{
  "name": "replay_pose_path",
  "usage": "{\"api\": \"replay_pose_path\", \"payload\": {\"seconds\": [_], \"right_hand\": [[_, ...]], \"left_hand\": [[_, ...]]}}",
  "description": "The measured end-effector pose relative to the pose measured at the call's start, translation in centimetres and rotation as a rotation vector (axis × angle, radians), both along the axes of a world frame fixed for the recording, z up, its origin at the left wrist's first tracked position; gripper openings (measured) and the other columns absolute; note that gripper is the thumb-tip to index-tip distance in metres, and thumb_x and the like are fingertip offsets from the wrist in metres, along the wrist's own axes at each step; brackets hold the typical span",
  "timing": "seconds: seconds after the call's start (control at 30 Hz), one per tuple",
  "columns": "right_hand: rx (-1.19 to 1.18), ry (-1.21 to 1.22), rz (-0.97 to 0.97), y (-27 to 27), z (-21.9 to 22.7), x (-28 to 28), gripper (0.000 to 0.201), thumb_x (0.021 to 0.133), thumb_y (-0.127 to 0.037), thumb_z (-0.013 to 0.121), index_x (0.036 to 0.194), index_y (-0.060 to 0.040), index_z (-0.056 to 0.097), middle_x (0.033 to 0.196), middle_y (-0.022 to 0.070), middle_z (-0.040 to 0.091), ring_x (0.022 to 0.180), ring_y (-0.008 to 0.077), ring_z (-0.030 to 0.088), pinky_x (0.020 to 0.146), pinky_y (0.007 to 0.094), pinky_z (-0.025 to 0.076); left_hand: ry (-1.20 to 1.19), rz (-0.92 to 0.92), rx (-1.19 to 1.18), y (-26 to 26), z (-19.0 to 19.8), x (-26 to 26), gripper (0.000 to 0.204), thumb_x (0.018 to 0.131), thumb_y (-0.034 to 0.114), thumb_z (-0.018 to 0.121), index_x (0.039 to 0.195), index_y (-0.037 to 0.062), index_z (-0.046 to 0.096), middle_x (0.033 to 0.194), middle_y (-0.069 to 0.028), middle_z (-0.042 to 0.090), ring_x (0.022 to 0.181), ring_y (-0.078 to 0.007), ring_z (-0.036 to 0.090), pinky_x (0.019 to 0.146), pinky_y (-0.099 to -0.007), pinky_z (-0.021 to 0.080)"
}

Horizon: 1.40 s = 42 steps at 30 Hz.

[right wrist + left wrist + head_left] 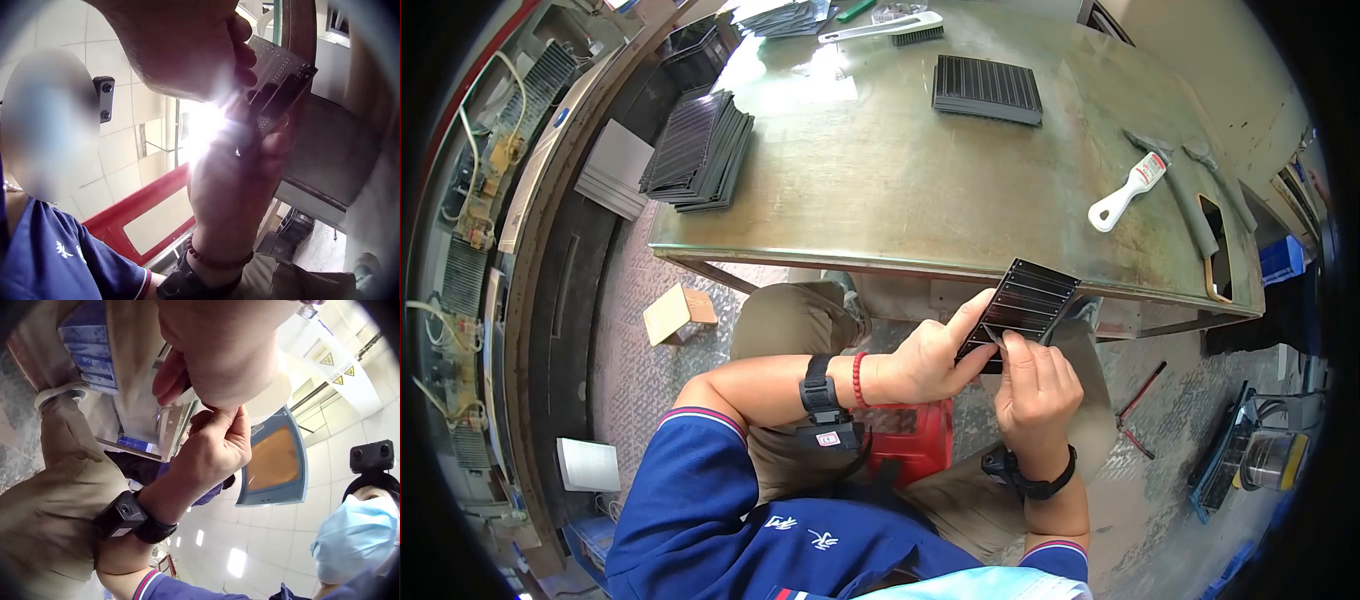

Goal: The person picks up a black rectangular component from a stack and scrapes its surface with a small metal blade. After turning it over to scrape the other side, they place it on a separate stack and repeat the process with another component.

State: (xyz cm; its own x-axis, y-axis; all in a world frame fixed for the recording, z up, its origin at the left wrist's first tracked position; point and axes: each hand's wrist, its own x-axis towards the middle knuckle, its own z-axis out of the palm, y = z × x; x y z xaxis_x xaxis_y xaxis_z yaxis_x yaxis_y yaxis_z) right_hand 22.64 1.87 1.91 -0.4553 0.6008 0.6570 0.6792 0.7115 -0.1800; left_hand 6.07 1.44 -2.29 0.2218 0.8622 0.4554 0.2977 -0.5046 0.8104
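A thin dark panel with fine pale lines, like a small solar panel (pixel 1040 292), is held tilted above the person's lap, just off the table's front edge. My left hand (pixel 932 362) grips it along its left side, thumb across the lower part and index finger extended along the edge. The fingertips of my right hand (pixel 1037 388) pinch at the panel's lower edge, close to the left thumb; what exactly lies between them I cannot tell. From the right wrist, the panel's other face (pixel 274 61) shows rows of small dots, partly covered by fingers.
On the metal-topped table (pixel 840 190) stand a tall stack of dark panels (pixel 692 150) at left and a lower stack (pixel 987 88) at back. A white-handled brush (pixel 915 27) lies at the far edge, a white-handled tool (pixel 1128 192) at right. A red stool (pixel 915 440) is under the person.
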Motion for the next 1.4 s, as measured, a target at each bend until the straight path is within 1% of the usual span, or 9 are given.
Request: {"api": "replay_pose_path", "payload": {"seconds": [0.27, 0.3, 0.37, 0.47, 0.87, 1.0, 1.2, 1.27, 1.4], "right_hand": [[-0.013, -0.003, -0.003, -0.1, 0.0, 0.2, 0.030, 0.070, -0.003, 0.065, 0.101, 0.0008, 0.064, 0.079, 0.0078, 0.059, 0.060, 0.0209, 0.055, 0.053, 0.0323, 0.044], [-0.019, -0.002, 0.004, -0.1, 0.0, 0.2, 0.031, 0.070, -0.003, 0.065, 0.100, 0.0009, 0.063, 0.078, 0.0080, 0.059, 0.059, 0.0212, 0.055, 0.053, 0.0326, 0.044], [-0.027, 0.006, 0.009, -0.2, 0.0, 0.3, 0.031, 0.069, -0.002, 0.065, 0.100, 0.0010, 0.063, 0.077, 0.0082, 0.059, 0.059, 0.0215, 0.055, 0.052, 0.0327, 0.045], [-0.042, 0.015, 0.005, -0.2, 0.0, 0.4, 0.030, 0.069, -0.002, 0.065, 0.099, 0.0010, 0.063, 0.075, 0.0085, 0.058, 0.059, 0.0221, 0.055, 0.052, 0.0331, 0.044], [-0.138, -0.019, -0.098, 0.6, -0.6, 1.9, 0.019, 0.073, -0.002, 0.065, 0.092, 0.0002, 0.063, 0.067, 0.0086, 0.053, 0.059, 0.0246, 0.055, 0.051, 0.0345, 0.043], [-0.154, -0.037, -0.137, 0.9, -0.9, 2.5, 0.017, 0.074, -0.002, 0.064, 0.091, -0.0009, 0.063, 0.067, 0.0087, 0.053, 0.060, 0.0251, 0.055, 0.052, 0.0351, 0.044], [-0.197, -0.062, -0.171, 1.1, -1.1, 2.9, 0.016, 0.074, 0.000, 0.064, 0.090, -0.0019, 0.063, 0.069, 0.0085, 0.056, 0.062, 0.0254, 0.057, 0.055, 0.0355, 0.045], [-0.212, 0.027, -0.103, 1.5, -0.6, 3.5, 0.017, 0.074, 0.000, 0.065, 0.091, -0.0018, 0.063, 0.070, 0.0092, 0.058, 0.063, 0.0256, 0.058, 0.056, 0.0348, 0.046], [-0.240, 0.223, 0.046, 1.9, 0.2, 4.5, 0.019, 0.075, 0.001, 0.067, 0.094, -0.0020, 0.064, 0.075, 0.0113, 0.062, 0.065, 0.0265, 0.059, 0.058, 0.0335, 0.047]], "left_hand": [[0.044, -0.017, 0.107, 0.2, -0.2, -0.1, 0.069, 0.082, 0.003, 0.062, 0.139, -0.0076, 0.025, 0.063, -0.0184, 0.058, 0.048, -0.0327, 0.057, 0.046, -0.0382, 0.046], [0.044, -0.018, 0.107, 0.1, -0.1, -0.2, 0.069, 0.082, 0.003, 0.062, 0.139, -0.0076, 0.025, 0.063, -0.0184, 0.058, 0.048, -0.0327, 0.057, 0.046, -0.0382, 0.046], [0.083, -0.081, -0.030, -0.2, 0.1, -0.6, 0.064, 0.081, -0.003, 0.062, 0.136, -0.0111, 0.029, 0.093, -0.0218, 0.065, 0.065, -0.0303, 0.066, 0.057, -0.0341, 0.052], [0.104, -0.069, 0.083, -0.1, 0.2, -0.6, 0.062, 0.082, -0.003, 0.062, 0.135, -0.0119, 0.030, 0.089, -0.0204, 0.066, 0.059, -0.0272, 0.065, 0.054, -0.0332, 0.052], [0.065, -0.030, 0.030, -0.1, 0.1, -1.0, 0.060, 0.084, -0.003, 0.061, 0.136, -0.0079, 0.032, 0.093, -0.0174, 0.067, 0.067, -0.0217, 0.068, 0.059, -0.0288, 0.054], [-0.004, -0.035, 0.074, 0.1, 0.6, -0.9, 0.063, 0.084, -0.004, 0.058, 0.138, -0.0084, 0.027, 0.086, -0.0206, 0.066, 0.058, -0.0300, 0.064, 0.055, -0.0344, 0.051], [-0.110, -0.038, -0.201, -0.2, 1.9, -1.1, 0.059, 0.088, -0.003, 0.054, 0.140, -0.0039, 0.026, 0.091, -0.0175, 0.068, 0.063, -0.0180, 0.068, 0.054, -0.0284, 0.054], [-0.322, -0.094, -0.524, 0.3, 3.4, -1.4, 0.057, 0.091, -0.004, 0.049, 0.142, -0.0010, 0.024, 0.116, -0.0119, 0.060, 0.091, -0.0133, 0.064, 0.059, -0.0226, 0.059], [-0.372, -0.174, -0.650, 0.6, 5.5, -2.2, 0.056, 0.092, -0.001, 0.049, 0.142, -0.0015, 0.025, 0.121, -0.0115, 0.057, 0.092, -0.0134, 0.063, 0.059, -0.0224, 0.059]]}}
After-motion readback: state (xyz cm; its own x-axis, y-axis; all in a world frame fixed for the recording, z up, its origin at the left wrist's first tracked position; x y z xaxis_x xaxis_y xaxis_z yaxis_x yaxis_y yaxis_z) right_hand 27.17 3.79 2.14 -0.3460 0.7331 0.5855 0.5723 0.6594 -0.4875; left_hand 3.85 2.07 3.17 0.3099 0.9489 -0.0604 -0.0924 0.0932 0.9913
